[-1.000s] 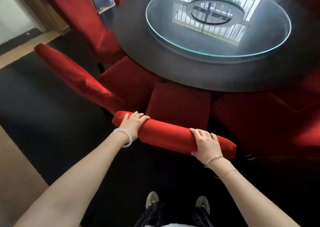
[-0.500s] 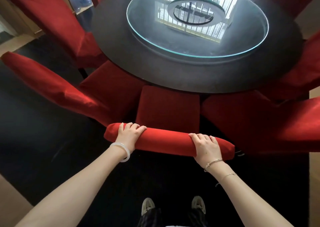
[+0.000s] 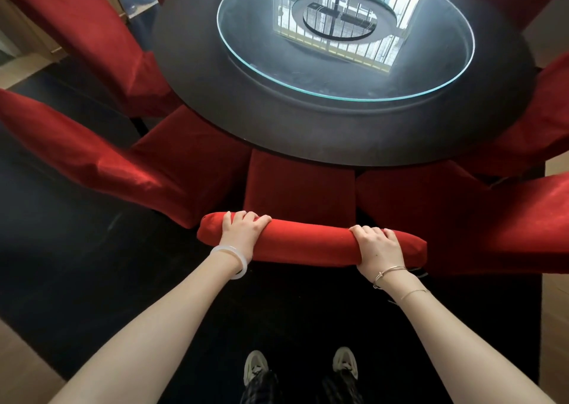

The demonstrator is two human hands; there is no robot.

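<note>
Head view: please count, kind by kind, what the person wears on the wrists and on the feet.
White bangle: 1, by the left hand, which grips the red chair back
Thin gold bracelets: 2, by the right hand, which grips it too
Shoes: 2
Total: 5

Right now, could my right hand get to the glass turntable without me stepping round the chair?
Probably not. The right hand grips the chair back, the chair's seat lies between you and the table, and the glass turntable sits well in from the table's near rim.
</note>
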